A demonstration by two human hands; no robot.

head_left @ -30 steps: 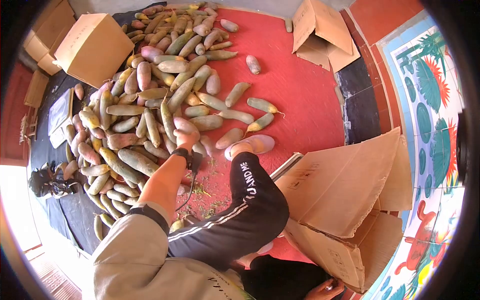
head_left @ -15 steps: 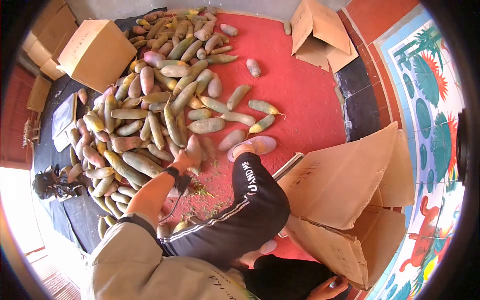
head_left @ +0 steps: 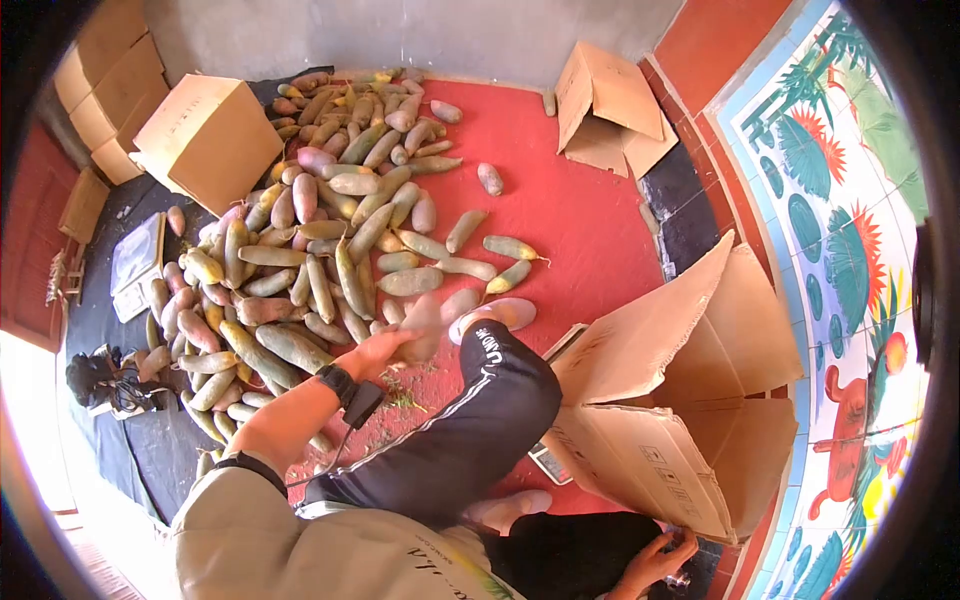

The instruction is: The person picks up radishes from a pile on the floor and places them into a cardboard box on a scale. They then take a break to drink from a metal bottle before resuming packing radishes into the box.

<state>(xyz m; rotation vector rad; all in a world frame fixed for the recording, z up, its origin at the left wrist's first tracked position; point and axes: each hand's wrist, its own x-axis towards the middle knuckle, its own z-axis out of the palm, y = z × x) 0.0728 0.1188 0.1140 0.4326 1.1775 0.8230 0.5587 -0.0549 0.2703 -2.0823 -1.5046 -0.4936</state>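
My left hand [head_left: 375,352], with a black band and a small dark device at its wrist, is closed around a plump radish [head_left: 426,322], blurred by motion. The held radish is just above the red carpet, between the pile of green and purplish radishes [head_left: 290,345] and my shoe [head_left: 505,314]. At the lower right, my right hand [head_left: 658,562] has its fingers loosely curled beside my dark-clad knee. It is close to the lower corner of an open cardboard box [head_left: 640,455]; I see nothing gripped in it.
A flat scale [head_left: 137,262] lies left of the pile, below a cardboard box [head_left: 215,140]. Another open box [head_left: 612,105] stands by the back wall. Loose radishes, among them a short one [head_left: 490,179], lie on the red carpet [head_left: 590,235]. A painted tile wall [head_left: 850,300] borders the right.
My left hand has moved right and away from the pile with the radish. My right hand has shifted slightly up and left. The whole view has tilted a little.
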